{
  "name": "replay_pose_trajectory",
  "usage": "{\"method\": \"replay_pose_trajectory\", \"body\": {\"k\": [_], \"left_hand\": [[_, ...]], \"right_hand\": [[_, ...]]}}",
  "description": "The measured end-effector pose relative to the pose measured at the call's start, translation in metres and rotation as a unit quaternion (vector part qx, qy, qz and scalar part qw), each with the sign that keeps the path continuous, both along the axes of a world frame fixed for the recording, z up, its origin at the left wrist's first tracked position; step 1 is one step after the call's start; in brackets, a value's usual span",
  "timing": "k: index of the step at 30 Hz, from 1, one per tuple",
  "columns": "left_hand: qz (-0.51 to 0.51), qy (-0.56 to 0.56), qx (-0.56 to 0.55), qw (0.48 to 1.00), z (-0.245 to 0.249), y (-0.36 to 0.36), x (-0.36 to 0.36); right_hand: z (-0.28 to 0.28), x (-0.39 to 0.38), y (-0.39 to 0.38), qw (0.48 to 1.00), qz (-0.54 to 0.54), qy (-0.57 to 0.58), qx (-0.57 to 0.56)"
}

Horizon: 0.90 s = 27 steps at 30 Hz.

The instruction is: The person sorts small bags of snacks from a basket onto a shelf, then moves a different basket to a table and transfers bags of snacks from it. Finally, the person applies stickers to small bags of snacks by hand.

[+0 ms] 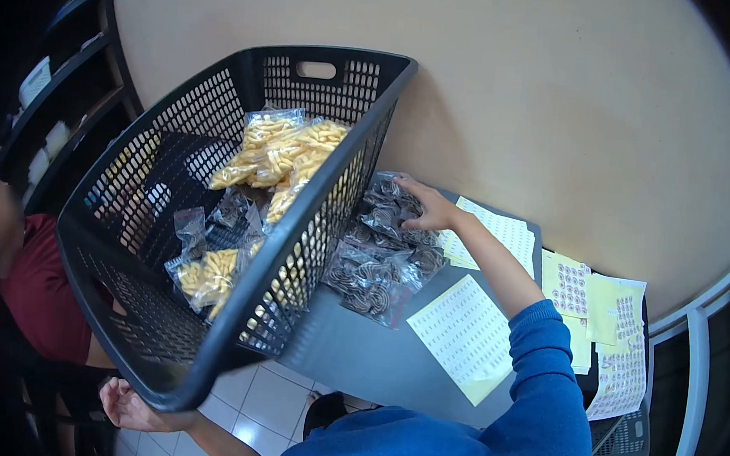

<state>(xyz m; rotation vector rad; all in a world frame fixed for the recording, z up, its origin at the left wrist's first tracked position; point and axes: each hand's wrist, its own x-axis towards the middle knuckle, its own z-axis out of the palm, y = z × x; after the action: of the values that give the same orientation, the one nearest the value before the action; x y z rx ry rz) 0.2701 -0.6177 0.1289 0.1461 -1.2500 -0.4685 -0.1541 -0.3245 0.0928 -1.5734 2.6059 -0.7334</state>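
A large black perforated basket stands tilted at the left. Inside it lie clear bags of yellow sticks and a few small bags with dark contents. Below the basket's near corner is my left hand, fingers curled loosely and apart, with nothing visible in them. On the grey table, right of the basket, is a pile of clear bags of dark coiled pieces. My right hand rests on the upper part of that pile, thumb and fingers spread.
Printed label sheets lie on the table, and more sheets are stacked at the right. Another dark basket stands low at the right. A person in a dark red top is at the left, near dark shelves.
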Motion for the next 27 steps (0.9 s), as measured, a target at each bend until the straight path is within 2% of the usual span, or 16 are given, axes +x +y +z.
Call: {"method": "replay_pose_trajectory", "body": {"k": [1,2,3,5,6,8,9,11,12,16,17,19,23,25,26,27], "left_hand": [[0.063,0.001,0.025,0.998,0.005,0.017,-0.001],[0.074,0.002,0.034,0.997,0.004,0.027,0.0],[0.079,0.0,0.032,0.996,-0.001,0.032,0.003],[0.006,0.009,0.034,0.999,-0.013,0.038,0.008],[0.013,0.004,0.041,0.999,-0.012,0.048,0.004],[0.026,-0.043,0.067,0.996,-0.022,0.061,0.001],[0.042,-0.088,0.098,0.99,-0.027,0.068,-0.001],[0.027,-0.074,0.119,0.99,-0.032,0.089,-0.014],[0.009,-0.099,0.107,0.989,-0.038,0.095,-0.015],[-0.04,-0.19,0.112,0.975,-0.063,0.123,-0.018],[-0.042,-0.191,0.11,0.974,-0.065,0.13,-0.022],[-0.109,-0.256,0.056,0.959,-0.07,0.148,-0.028],[-0.218,-0.298,0.046,0.928,-0.07,0.191,-0.045],[-0.367,-0.307,0.096,0.873,-0.063,0.218,-0.06],[-0.373,-0.309,0.095,0.87,-0.061,0.232,-0.07],[-0.43,-0.332,0.096,0.834,-0.059,0.247,-0.08]], "right_hand": [[-0.001,-0.001,0.004,0.998,0.006,-0.021,-0.052],[-0.002,0.0,0.01,0.992,-0.026,-0.04,-0.117],[-0.002,0.003,0.016,0.992,-0.022,-0.043,-0.119],[-0.004,0.012,0.029,0.972,-0.157,-0.12,-0.129],[-0.011,0.016,0.034,0.971,-0.158,-0.123,-0.132],[-0.028,0.022,0.043,0.984,-0.153,0.007,-0.091],[-0.035,0.026,0.043,0.983,-0.156,0.005,-0.092],[-0.043,0.027,0.037,0.975,-0.175,-0.039,-0.135],[-0.047,0.027,0.035,0.968,-0.187,0.012,-0.168],[-0.034,0.044,0.03,0.942,-0.253,0.022,-0.22],[-0.031,0.049,0.033,0.931,-0.254,0.062,-0.255],[-0.018,0.064,0.043,0.917,-0.262,0.098,-0.283],[0.0,0.095,0.083,0.918,-0.242,0.133,-0.284],[0.019,0.113,0.108,0.943,-0.23,-0.024,-0.239],[0.027,0.118,0.123,0.956,-0.218,-0.046,-0.192],[0.034,0.121,0.137,0.954,-0.225,-0.047,-0.191]]}}
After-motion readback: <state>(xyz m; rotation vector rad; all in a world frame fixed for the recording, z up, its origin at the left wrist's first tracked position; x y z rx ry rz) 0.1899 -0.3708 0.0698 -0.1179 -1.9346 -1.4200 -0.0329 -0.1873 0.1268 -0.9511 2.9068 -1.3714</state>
